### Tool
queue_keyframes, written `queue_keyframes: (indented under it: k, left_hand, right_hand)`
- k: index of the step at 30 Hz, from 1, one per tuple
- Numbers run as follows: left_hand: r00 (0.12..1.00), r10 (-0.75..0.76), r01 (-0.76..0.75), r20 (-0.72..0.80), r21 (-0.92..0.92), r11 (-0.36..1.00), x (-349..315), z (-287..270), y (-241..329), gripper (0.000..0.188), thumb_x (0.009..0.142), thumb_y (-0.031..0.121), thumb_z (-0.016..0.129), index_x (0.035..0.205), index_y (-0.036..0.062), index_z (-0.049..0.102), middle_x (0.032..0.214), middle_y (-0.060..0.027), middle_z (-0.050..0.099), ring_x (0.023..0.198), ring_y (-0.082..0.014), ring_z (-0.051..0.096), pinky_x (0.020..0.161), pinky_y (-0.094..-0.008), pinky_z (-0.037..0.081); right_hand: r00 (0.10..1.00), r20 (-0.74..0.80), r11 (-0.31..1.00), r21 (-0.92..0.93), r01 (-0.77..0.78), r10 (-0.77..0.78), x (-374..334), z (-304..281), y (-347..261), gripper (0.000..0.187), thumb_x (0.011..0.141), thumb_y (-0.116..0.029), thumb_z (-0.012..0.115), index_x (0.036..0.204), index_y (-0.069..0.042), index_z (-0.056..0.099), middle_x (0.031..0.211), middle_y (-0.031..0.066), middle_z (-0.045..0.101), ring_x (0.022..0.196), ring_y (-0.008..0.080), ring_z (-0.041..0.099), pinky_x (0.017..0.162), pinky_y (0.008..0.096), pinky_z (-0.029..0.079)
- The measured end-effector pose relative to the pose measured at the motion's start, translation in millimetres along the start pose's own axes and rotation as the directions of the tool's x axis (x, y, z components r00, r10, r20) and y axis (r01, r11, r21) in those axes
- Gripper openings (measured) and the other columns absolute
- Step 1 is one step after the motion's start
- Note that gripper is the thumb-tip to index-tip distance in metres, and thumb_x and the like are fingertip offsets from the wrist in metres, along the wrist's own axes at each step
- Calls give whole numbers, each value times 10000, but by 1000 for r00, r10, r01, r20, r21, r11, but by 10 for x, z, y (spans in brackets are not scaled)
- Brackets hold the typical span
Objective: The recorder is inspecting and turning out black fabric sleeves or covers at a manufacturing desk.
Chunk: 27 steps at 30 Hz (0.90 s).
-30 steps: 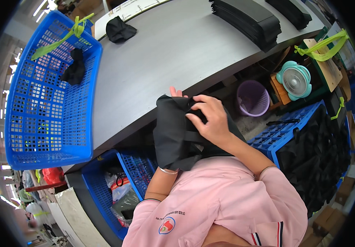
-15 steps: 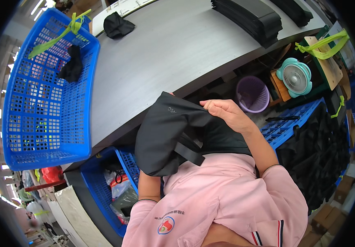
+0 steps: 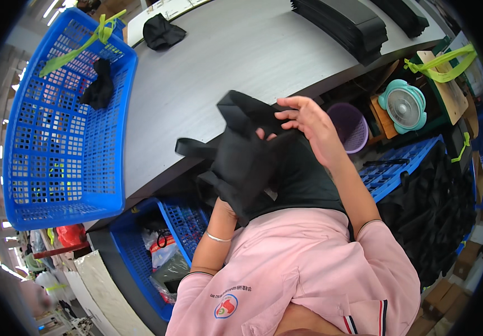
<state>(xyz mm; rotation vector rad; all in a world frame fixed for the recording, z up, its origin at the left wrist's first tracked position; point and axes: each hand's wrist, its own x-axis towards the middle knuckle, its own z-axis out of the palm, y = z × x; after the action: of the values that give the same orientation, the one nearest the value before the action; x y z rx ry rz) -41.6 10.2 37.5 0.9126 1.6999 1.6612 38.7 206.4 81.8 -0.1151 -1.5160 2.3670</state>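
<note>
A black fabric piece with several strap loops [image 3: 241,162] is bunched up in front of my body, at the table's near edge. I cannot tell exactly what it is. My left hand [image 3: 261,134] grips it from beneath; only its fingertips show, with the rest covered by the cloth. A bracelet circles that wrist. Beside the cloth's right edge, my right hand [image 3: 310,124] is raised with its fingers loosely stretched and apart, holding nothing.
A blue plastic basket [image 3: 119,190] with a small black cloth [image 3: 101,85] stands at the left. On the grey table [image 3: 196,67] lie another black cloth [image 3: 162,32] and stacked black strips [image 3: 347,29]. At the right are a purple bin [image 3: 351,126], a teal fan [image 3: 403,105] and heaped black items [image 3: 426,207].
The cloth has turned from a smooth outer face to a crumpled bundle with loops showing. My right hand has let go of its edge and risen slightly. My left wrist has come into view.
</note>
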Motion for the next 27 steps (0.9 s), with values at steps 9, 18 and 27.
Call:
queue_keyframes:
  k: [9, 18, 27]
  left_hand:
    - [910, 401, -336, 107, 757, 560, -305, 11, 103, 369, 999, 130, 550, 1351, 20, 529, 1339, -125, 565, 1222, -242, 544, 1068, -346, 425]
    - [995, 43, -20, -93, 239, 971, -441, -62, -270, 425, 995, 134, 552, 1399, 18, 484, 1373, -115, 539, 1249, -238, 517, 1103, -349, 397]
    - [987, -89, 41, -132, -330, 943, -312, -281, -381, 451, 1020, 186, 514, 1435, 30, 435, 1431, -93, 483, 1289, -232, 482, 1122, -354, 379]
  right_hand:
    - [730, 333, 98, -872, 479, -597, -91, 331, 332, 630, 711, 17, 747, 1296, 3, 514, 1120, 130, 656, 971, 296, 647, 923, 381, 492]
    - [908, -93, 514, -846, 145, -409, -119, 147, 446, 142, 819, 26, 641, 949, -28, 663, 779, 125, 657, 614, 314, 601, 547, 355, 482]
    - [997, 66, 769, -639, 24, 25, 28, 88, 177, 64, 829, -42, 731, 865, -11, 689, 899, 66, 639, 743, 159, 624, 665, 247, 475]
